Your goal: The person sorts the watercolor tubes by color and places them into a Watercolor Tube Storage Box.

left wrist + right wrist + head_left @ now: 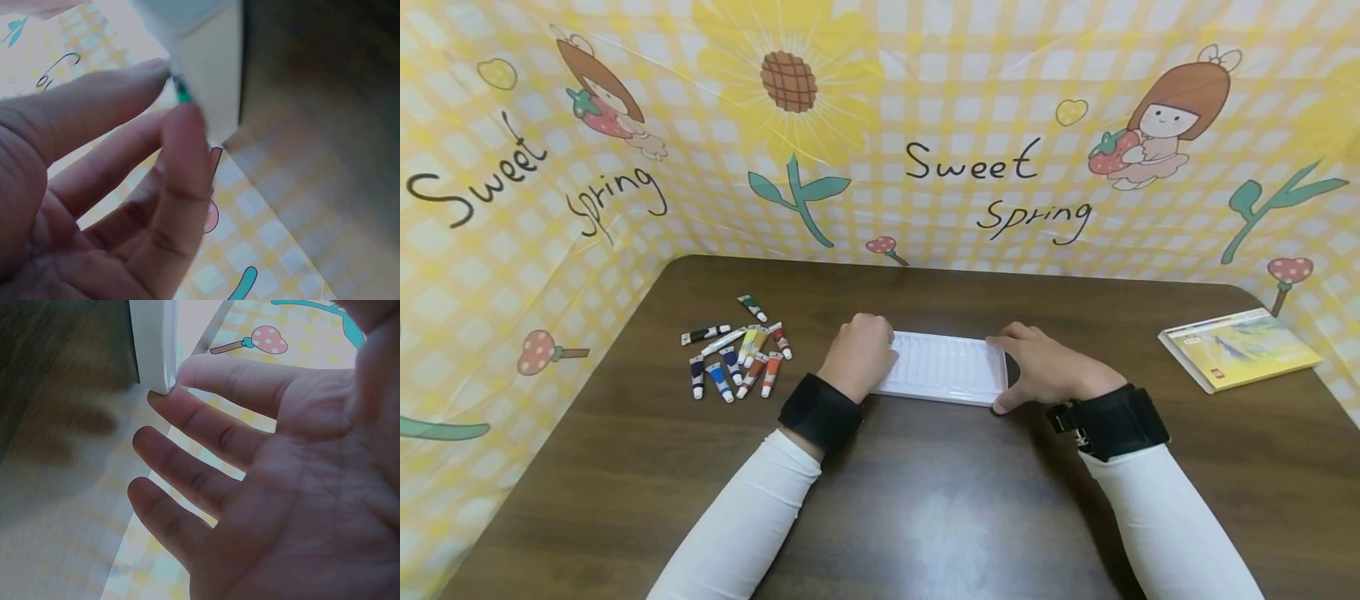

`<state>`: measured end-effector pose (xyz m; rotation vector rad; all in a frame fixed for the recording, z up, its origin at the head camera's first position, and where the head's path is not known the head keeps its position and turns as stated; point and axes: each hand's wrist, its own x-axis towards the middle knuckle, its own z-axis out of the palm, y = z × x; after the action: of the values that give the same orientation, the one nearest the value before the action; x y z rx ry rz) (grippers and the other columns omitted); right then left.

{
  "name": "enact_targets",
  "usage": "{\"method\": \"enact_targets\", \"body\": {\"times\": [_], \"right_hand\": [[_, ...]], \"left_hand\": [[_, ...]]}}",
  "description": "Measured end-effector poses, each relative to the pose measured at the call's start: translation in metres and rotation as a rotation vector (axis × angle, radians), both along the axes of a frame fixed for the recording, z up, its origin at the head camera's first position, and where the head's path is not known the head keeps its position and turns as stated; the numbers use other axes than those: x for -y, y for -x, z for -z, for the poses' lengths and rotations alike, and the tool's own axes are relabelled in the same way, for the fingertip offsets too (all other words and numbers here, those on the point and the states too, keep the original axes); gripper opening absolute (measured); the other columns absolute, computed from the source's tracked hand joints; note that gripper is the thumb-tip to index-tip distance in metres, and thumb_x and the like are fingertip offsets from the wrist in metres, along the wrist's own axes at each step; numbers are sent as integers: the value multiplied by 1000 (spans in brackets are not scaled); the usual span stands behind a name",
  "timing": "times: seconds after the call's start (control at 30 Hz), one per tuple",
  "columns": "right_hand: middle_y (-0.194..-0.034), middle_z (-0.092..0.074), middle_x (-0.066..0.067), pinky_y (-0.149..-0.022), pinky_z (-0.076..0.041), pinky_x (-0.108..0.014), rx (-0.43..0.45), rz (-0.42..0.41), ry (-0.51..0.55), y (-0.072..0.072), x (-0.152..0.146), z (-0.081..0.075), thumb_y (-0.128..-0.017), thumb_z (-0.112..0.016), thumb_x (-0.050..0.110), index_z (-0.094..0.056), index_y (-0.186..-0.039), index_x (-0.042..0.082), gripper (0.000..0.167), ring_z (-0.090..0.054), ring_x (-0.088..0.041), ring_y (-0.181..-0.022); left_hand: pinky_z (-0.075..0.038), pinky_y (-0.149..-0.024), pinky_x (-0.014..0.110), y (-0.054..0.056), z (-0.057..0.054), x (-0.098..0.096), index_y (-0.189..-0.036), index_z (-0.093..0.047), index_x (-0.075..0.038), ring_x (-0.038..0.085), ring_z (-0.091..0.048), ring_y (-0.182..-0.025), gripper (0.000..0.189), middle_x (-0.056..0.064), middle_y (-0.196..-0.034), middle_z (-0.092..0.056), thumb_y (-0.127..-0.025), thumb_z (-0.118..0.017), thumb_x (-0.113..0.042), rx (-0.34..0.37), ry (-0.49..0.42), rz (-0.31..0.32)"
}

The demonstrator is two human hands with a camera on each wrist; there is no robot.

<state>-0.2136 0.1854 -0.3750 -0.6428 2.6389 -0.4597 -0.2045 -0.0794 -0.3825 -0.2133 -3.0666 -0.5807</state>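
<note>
White sleeves (737,521) stretch forward over a dark wooden table (955,517), walled in by a yellow-checked cloth (955,50) printed with sunflowers, strawberry girls and the words "Sweet Spring." At the table's far right lies a yellow box (1247,350) with a printed cover. Near the table's middle, between the two hands, sits a white tray (947,368) with a ridged surface. At its right end, the right hand (1051,367) grasps it, thumb at the near corner, forefinger at the far one, the remaining fingers extended. At its left end, the left hand (859,358) pinches a small green object (182,90) between thumb and forefinger beside the tray; fingertips hide most of it. Black bands (822,412) circle both wrists. Paint tubes (731,364) in many colors lie loosely clustered left of the left hand.
</note>
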Motion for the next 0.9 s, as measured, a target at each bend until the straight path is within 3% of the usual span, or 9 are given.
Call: {"method": "enact_targets", "body": {"times": [0.23,0.9], "right_hand": [[-158,-42,-25,-112,-45,-63,3,2,4,1,0,0,-80,-93,32,-43,-158,1,98,-44,-42,-139],[-158,-41,-25,-112,-45,-62,14,-4,1,1,1,-2,-81,-91,31,-42,-159,1,97,-44,-42,-137]], "left_hand": [[-61,-82,43,-2,-3,1,-105,-81,1,27,-71,-88,17,17,-105,-76,-93,-74,-8,25,17,20],[-62,-87,46,-2,-1,-1,-114,-79,-2,31,-70,-94,22,17,-112,-69,-95,-74,-10,37,80,34]]}}
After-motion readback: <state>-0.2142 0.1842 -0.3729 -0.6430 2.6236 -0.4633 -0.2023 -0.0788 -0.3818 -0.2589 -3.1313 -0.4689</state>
